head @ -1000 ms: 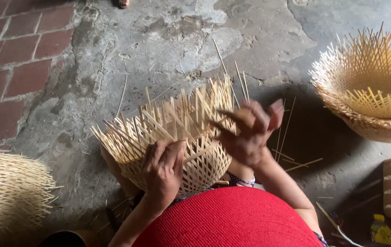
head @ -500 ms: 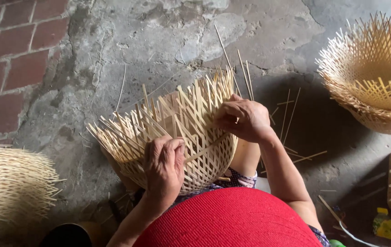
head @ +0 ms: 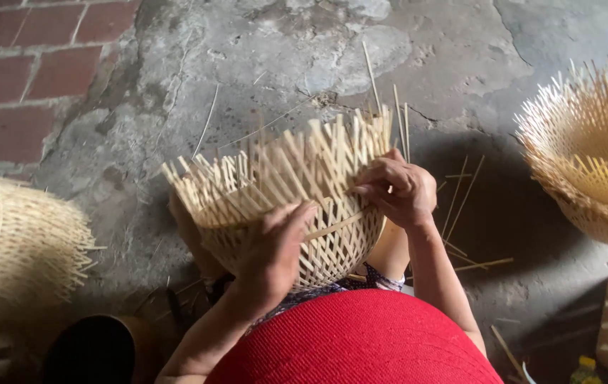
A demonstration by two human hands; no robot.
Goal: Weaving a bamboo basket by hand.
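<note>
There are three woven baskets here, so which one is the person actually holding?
The middle basket, with loose strips sticking up from its rim. The left hand and right hand grip it; the left basket and right basket sit untouched.

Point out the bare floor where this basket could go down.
Bare concrete floor lies beyond the half-woven basket, beside the brick paving. Crowded: finished baskets at left and right, loose strips by the right hand.

Rough grey concrete floor edged with red bricks, strewn with loose bamboo strips and unfinished baskets.
</note>
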